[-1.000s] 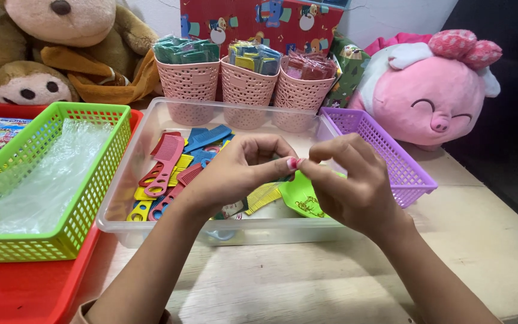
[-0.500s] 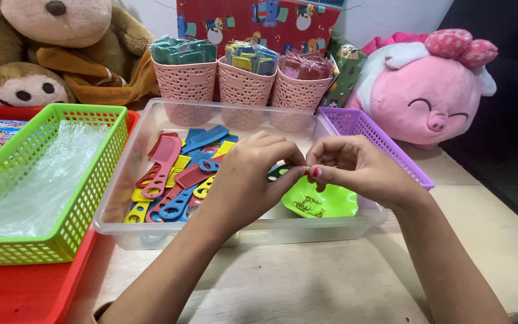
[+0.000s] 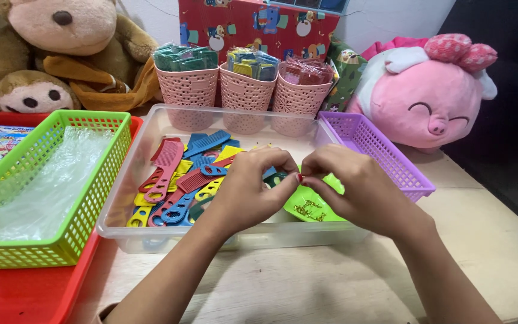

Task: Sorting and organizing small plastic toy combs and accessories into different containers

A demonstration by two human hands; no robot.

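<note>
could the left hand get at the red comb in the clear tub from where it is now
Probably yes: the red comb lies uncovered on top of the pile in the open clear tub, just left of the left hand, though both hands are pinching something small.

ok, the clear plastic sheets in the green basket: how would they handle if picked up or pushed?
The clear plastic sheets look thin and crinkled, so probably floppy and likely to sag from any grip. They appear glossy, so possibly slippery, sliding over each other if pushed. They seem very light; the green basket walls should contain them. Both hands work elsewhere, over the clear bin.
</note>
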